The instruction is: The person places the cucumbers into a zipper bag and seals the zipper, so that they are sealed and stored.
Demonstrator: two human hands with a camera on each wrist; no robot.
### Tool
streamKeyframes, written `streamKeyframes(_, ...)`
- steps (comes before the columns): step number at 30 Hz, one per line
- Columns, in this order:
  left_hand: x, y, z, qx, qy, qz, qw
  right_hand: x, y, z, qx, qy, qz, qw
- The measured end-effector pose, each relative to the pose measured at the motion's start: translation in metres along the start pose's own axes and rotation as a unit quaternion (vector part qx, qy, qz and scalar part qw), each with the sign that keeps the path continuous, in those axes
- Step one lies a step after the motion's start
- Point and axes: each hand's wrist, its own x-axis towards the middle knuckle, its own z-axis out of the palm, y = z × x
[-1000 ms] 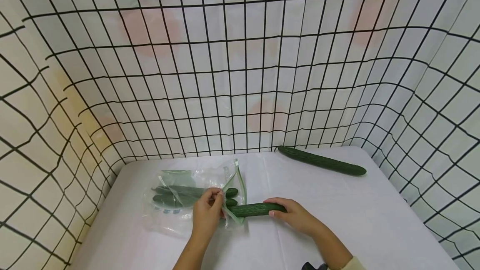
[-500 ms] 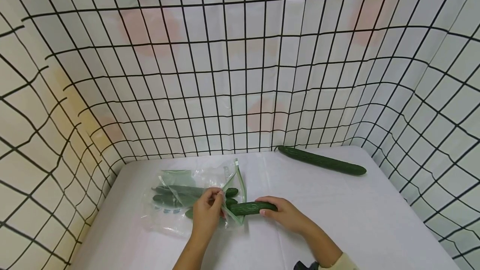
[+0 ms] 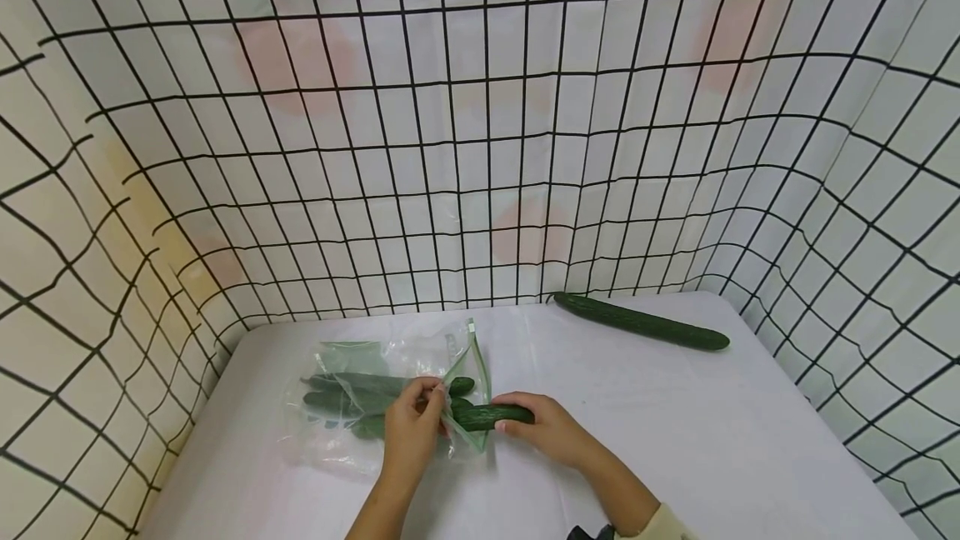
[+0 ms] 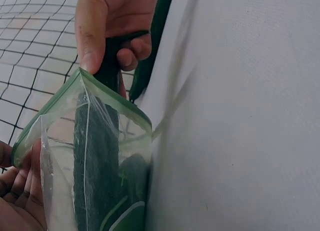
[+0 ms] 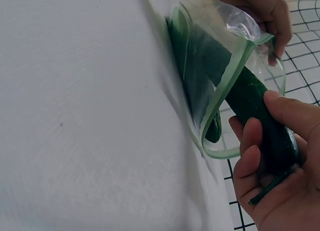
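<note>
A clear zip bag (image 3: 345,452) with a green-edged mouth lies on its side, its opening facing right. Two cucumbers (image 3: 330,402) rest inside it. My left hand (image 3: 411,423) pinches the bag's upper lip and holds the mouth apart. Between thumb and fingers, my right hand (image 3: 543,432) grips the stem end of another cucumber (image 3: 480,417), most of which is inside the bag. In the right wrist view the right hand (image 5: 285,156) wraps that cucumber (image 5: 255,98) just outside the green edge (image 5: 230,76), its stem showing by the palm.
One more cucumber (image 3: 641,322) lies at the back right of the white-covered table (image 3: 660,407). Black wire mesh (image 3: 487,148) encloses the table at the back and on both sides, with pale cloth behind it.
The right hand has moved left, pushing the cucumber deeper into the bag. Its far end now shows further left through the plastic. The left hand stays at the bag's mouth.
</note>
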Motion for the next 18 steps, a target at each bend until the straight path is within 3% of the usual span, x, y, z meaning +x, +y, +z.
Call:
streamKeyframes(12, 0.0004, -0.0005, -0.0006, -0.007, 0.0, 0.005, 1.0, -0.0058, 0.0026, -0.0034, 0.115, -0.034, -0.015, 0.9926)
streamKeyframes(18, -0.0002, 0.001, -0.0002, -0.008, 0.003, 0.005, 0.9999, -0.004, 0.0028, -0.0015, 0.145, -0.035, -0.032, 0.9882)
